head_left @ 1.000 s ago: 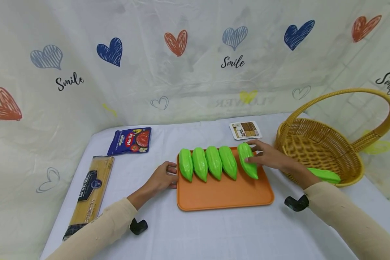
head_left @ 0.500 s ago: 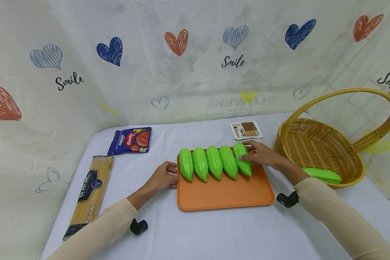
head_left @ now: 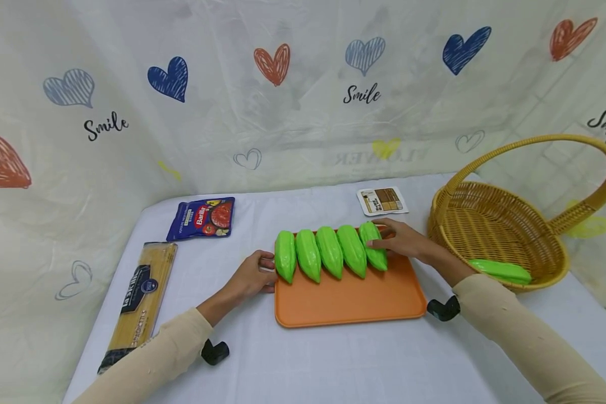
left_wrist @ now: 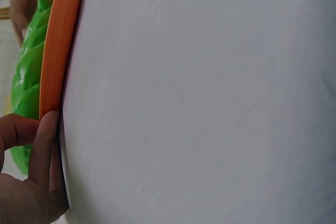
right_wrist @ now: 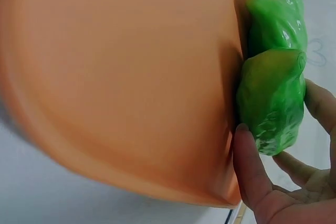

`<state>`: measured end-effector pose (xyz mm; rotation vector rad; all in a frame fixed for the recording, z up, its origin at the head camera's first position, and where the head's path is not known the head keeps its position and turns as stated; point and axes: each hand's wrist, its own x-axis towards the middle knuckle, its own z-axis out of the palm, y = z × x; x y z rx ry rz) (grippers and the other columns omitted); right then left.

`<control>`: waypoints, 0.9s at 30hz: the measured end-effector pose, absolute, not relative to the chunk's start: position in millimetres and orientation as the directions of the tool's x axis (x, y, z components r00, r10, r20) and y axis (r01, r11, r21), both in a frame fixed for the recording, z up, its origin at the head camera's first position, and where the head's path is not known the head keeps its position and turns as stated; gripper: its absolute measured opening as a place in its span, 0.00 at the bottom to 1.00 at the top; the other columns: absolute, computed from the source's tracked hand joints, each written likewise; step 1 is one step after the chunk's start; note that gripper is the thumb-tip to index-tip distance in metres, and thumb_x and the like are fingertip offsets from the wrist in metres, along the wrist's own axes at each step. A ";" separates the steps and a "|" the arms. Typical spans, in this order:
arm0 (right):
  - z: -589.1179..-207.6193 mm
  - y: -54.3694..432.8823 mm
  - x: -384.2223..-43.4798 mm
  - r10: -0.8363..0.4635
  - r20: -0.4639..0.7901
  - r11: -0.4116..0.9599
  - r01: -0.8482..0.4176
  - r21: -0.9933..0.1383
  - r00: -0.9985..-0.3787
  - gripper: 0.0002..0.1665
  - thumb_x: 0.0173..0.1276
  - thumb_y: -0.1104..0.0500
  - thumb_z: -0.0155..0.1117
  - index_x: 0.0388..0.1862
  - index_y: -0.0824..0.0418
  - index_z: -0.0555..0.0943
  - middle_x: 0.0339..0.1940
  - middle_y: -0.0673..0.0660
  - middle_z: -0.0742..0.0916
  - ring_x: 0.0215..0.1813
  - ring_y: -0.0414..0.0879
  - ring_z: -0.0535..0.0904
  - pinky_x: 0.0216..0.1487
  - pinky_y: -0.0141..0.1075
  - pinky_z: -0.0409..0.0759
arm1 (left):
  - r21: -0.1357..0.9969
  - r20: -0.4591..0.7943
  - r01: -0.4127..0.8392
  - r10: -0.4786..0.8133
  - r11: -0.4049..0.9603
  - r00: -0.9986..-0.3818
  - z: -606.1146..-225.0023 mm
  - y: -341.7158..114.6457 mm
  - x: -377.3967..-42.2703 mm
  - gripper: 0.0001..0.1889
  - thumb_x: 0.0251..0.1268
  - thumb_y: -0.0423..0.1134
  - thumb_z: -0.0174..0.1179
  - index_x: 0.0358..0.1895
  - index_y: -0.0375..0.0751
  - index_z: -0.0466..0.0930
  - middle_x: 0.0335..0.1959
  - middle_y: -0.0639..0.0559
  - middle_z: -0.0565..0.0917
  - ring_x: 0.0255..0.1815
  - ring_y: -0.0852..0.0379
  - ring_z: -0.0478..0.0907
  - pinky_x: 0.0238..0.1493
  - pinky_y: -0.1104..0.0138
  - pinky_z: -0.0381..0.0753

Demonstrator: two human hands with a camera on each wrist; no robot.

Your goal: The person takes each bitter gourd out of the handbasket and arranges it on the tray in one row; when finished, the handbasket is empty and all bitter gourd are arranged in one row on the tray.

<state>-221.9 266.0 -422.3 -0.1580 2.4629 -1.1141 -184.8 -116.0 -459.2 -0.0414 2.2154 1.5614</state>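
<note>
Several glossy green bitter melons [head_left: 329,253] lie side by side along the back of an orange tray [head_left: 348,302]. My right hand [head_left: 400,240] grips the rightmost bitter melon [head_left: 373,247], which sits against its neighbour. In the right wrist view its thumb [right_wrist: 251,166] is on the near side of this bitter melon [right_wrist: 273,98] and fingers are on the far side. My left hand [head_left: 252,274] holds the tray's left rim. The left wrist view has its fingertips pinching the orange rim [left_wrist: 55,51], close beside a green bitter melon [left_wrist: 29,72].
To the right stands a wicker basket [head_left: 490,224] with a tall handle and another green bitter melon [head_left: 502,271] inside. A blue Barilla pouch [head_left: 201,218] and a spaghetti pack [head_left: 140,303] lie at left. Behind the tray is a small white-and-brown packet [head_left: 382,201].
My right hand has slid the rightmost bitter melon left, up against the row. The whole row has then shifted slightly left. The left hand has stayed at the tray rim.
</note>
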 end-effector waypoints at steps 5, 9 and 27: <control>-421.7 265.1 -222.7 -0.271 -0.327 0.673 0.064 -0.737 -0.906 0.50 0.69 0.42 0.66 0.80 0.61 0.56 0.71 0.74 0.70 0.70 0.67 0.69 0.57 0.48 0.86 | 0.891 -0.361 -0.268 0.216 0.367 -0.907 -460.7 -116.7 -185.6 0.31 0.59 0.28 0.64 0.67 0.35 0.67 0.54 0.41 0.76 0.49 0.51 0.82 0.38 0.64 0.91; -420.7 264.8 -221.6 -0.277 -0.324 0.690 0.048 -0.722 -0.905 0.51 0.69 0.42 0.66 0.80 0.63 0.55 0.70 0.75 0.71 0.69 0.67 0.70 0.57 0.47 0.86 | 0.887 -0.367 -0.269 0.219 0.376 -0.904 -462.4 -117.2 -185.7 0.31 0.59 0.28 0.64 0.68 0.36 0.67 0.54 0.41 0.76 0.48 0.51 0.82 0.38 0.64 0.91; -400.1 289.7 -208.1 -0.302 -0.262 0.666 -0.007 -0.746 -0.917 0.46 0.71 0.46 0.66 0.75 0.71 0.59 0.63 0.77 0.76 0.51 0.60 0.84 0.44 0.46 0.90 | 0.884 -0.362 -0.263 0.211 0.385 -0.908 -462.2 -116.1 -186.3 0.31 0.59 0.29 0.64 0.67 0.36 0.67 0.54 0.41 0.76 0.47 0.51 0.82 0.37 0.64 0.91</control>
